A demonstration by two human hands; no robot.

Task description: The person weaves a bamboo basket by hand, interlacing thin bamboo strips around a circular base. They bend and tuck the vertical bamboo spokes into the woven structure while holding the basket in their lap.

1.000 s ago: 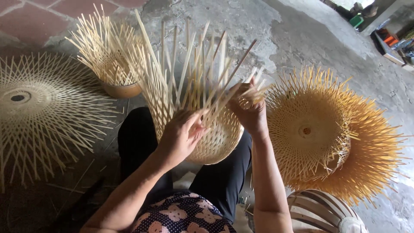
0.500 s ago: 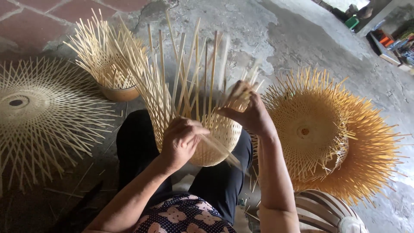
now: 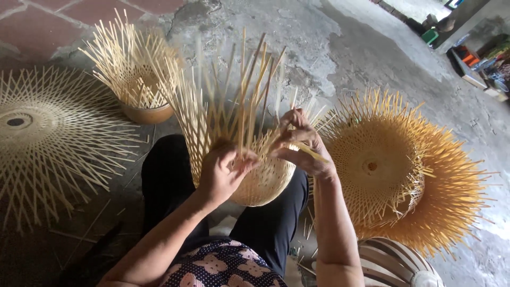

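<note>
Here, left hand (image 3: 223, 172) and right hand (image 3: 300, 141) both pinch upright strips of the half-woven bamboo basket (image 3: 260, 180).

Your left hand (image 3: 220, 172) is raised in front of you, fingers curled in a pinch, forearm angled up from lower left. Your right hand (image 3: 300, 143) sits just beside it, fingers bent and pinching, forearm rising nearly straight.

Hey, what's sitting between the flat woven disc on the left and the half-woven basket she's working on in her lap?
In the head view, a smaller unfinished basket with upright bamboo strips stands on the floor between the flat woven disc and the half-woven basket.
</note>
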